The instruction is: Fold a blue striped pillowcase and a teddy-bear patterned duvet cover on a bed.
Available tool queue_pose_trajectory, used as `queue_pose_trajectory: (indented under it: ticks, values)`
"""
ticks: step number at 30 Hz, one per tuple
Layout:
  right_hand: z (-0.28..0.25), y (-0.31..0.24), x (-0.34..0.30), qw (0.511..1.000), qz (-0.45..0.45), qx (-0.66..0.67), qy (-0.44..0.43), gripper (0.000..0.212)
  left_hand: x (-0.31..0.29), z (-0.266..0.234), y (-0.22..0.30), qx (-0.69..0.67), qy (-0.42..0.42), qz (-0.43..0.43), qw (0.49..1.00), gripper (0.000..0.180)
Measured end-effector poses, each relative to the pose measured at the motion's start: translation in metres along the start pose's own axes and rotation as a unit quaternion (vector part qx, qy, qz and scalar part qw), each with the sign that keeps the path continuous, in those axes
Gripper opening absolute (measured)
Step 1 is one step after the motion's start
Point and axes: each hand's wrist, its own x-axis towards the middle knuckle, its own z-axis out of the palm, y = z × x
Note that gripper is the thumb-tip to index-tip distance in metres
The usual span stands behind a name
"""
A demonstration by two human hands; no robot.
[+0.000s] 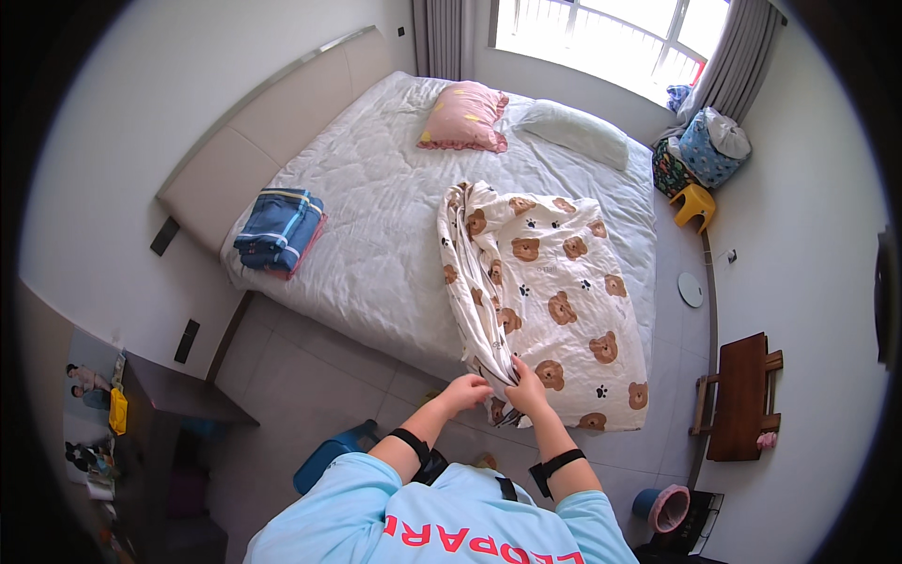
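Observation:
A white duvet cover (554,268) printed with brown bear heads and paw marks lies on the near right part of the bed, its near end hanging over the edge. Its left side is gathered into long folds, with a dark strip that looks like a zipper along the near opening. My right hand (526,387) is closed on the near edge of the cover by this opening. Just left of it, my left hand (465,393) has its fingers curled in beside the gathered cloth; whatever is between them is too small to make out.
The bed (366,207) carries a pink ruffled pillow (465,115), a pale pillow (575,133) and folded blue bedding (280,230). On the floor are a blue bin (335,458), a yellow stool (692,207), a brown wooden folding table (738,397) and a lined bin (662,508).

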Motion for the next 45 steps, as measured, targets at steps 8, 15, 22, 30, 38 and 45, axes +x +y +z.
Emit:
queue_pose_trajectory:
  ticks: [8, 15, 22, 30, 38, 45]
  values:
    - [0.003, -0.054, -0.004, 0.950, -0.163, -0.154, -0.217, 0.044, 0.068, -0.060, 0.018, -0.116, 0.141, -0.019, 0.983, 0.087]
    - [0.006, -0.054, -0.004, 0.981, -0.070, -0.030, -0.178, 0.036, 0.134, -0.104, 0.011, -0.360, 0.124, -0.152, 0.912, 0.046]
    - [0.004, -0.065, -0.022, 0.987, 0.038, 0.062, -0.145, 0.035, 0.170, -0.127, -0.013, -0.443, 0.140, -0.142, 0.874, 0.039]
    - [0.013, -0.059, -0.009, 0.972, 0.041, 0.194, -0.124, 0.050, 0.123, -0.167, 0.006, 0.104, 0.395, 0.016, 0.912, 0.027]
    - [0.050, -0.057, 0.006, 0.956, -0.090, 0.050, -0.274, 0.048, 0.075, -0.212, -0.001, 0.301, 0.392, -0.072, 0.866, 0.041]
    - [0.042, -0.059, -0.006, 0.969, 0.012, 0.121, -0.214, 0.049, 0.136, -0.172, 0.046, 0.378, 0.177, 0.074, 0.906, 0.032]
